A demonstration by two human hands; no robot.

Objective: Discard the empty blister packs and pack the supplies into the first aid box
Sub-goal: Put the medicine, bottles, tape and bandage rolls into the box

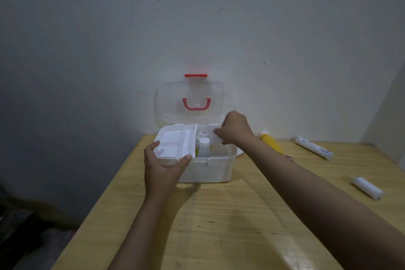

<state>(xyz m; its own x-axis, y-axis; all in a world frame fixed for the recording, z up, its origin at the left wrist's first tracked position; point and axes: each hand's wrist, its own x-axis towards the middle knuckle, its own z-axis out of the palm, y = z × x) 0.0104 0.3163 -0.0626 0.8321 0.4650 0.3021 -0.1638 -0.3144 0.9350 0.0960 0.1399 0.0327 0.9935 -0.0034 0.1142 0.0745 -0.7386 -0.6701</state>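
Observation:
A white first aid box [210,170] stands open on the wooden table, its clear lid [190,103] with a red handle raised against the wall. A white divided tray [175,143] sits over the box's left half. My left hand [164,164] grips the tray's near edge. My right hand [234,128] is over the box's right side, fingers pinched on something pale that I cannot make out. Inside the box stand a clear bottle with a white cap [204,148] and a small labelled item [202,134].
A yellow bottle [271,142] lies behind my right forearm. Two white wrapped rolls lie on the table at the right, one long [313,148] and one short [368,188]. The table's left edge [103,195] drops to a dark floor. Walls close the back and right.

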